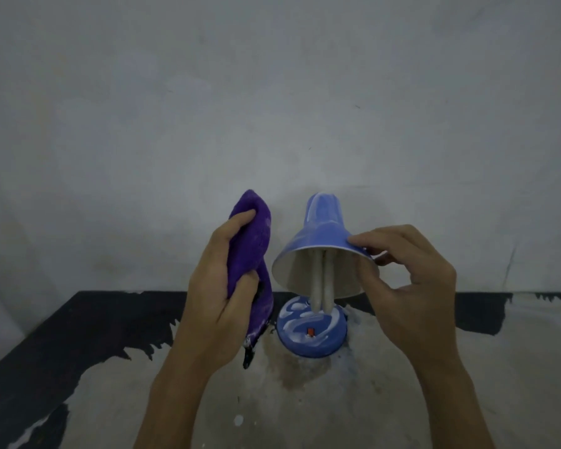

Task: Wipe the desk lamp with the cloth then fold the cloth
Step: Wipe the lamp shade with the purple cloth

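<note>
Bench (515, 367): dark, paint-smeared, carries the desk lamp (314, 328).
Right hand (412, 286): pinches the shade (321, 234) rim, steadying it.
Left hand (221, 286): grips the bunched cloth (253, 241) beside the shade, ready for wiping.

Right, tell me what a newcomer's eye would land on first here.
First the blue desk lamp at the centre of the paint-streaked table, its shade tipped toward the camera so the bulb tubes show. The right hand pinches the shade's rim. Just left of it, the left hand grips a bunched purple cloth, held clear of the lamp.
</note>
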The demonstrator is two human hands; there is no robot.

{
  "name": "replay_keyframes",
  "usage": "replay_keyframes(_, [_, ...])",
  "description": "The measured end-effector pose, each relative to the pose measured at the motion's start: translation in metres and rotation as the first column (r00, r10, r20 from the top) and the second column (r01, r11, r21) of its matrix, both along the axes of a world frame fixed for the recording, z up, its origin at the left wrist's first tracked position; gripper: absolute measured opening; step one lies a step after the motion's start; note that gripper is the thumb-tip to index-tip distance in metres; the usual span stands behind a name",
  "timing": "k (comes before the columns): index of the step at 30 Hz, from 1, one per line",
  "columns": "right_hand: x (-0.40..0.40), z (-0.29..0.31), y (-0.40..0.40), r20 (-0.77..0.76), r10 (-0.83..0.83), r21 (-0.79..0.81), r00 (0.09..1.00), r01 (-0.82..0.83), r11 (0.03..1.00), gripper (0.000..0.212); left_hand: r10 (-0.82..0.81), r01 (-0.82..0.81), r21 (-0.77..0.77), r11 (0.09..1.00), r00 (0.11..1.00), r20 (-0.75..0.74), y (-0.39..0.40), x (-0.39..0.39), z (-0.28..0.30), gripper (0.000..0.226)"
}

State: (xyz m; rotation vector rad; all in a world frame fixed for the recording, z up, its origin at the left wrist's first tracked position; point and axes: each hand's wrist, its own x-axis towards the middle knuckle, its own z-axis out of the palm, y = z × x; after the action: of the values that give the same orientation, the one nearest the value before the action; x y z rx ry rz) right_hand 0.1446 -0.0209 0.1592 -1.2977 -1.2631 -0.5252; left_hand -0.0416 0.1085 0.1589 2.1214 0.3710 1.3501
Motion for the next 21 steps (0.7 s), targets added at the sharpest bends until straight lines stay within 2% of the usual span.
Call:
replay_keyframes(5, [0.001,0.000,0.004,-0.009,0.034,0.015,0.999,-0.034,0.999,0.022,0.071,-0.040,0.279,0.960,0.992,-0.102,-0.012,0.014,0.026,0.055])
replay_keyframes(8, [0.001,-0.001,0.005,-0.003,0.023,0.023,1.000,-0.023,0.999,0.025,0.077,0.032,0.363,0.931,0.956,-0.282,-0.023,0.025,0.044,0.059])
replay_keyframes(10, [0.000,-0.001,0.006,0.003,0.011,0.040,1.000,-0.011,0.999,0.022,0.118,0.042,0.372,0.927,0.910,-0.397,-0.025,0.030,0.052,0.064])
replay_keyframes(12, [-0.001,-0.002,0.008,0.004,0.003,0.049,1.000,-0.003,0.999,0.021,0.147,0.026,0.365,0.931,0.886,-0.440,-0.023,0.030,0.058,0.064])
replay_keyframes(17, [-0.002,-0.004,0.010,0.010,0.010,0.031,1.000,-0.011,0.999,0.019,0.139,0.006,0.307,0.952,0.884,-0.447,-0.015,0.022,0.058,0.063])
replay_keyframes(21, [0.000,-0.005,0.009,-0.006,0.000,0.045,1.000,0.000,0.999,0.017,0.088,-0.007,0.187,0.982,0.899,-0.430,0.001,0.013,0.048,0.062])
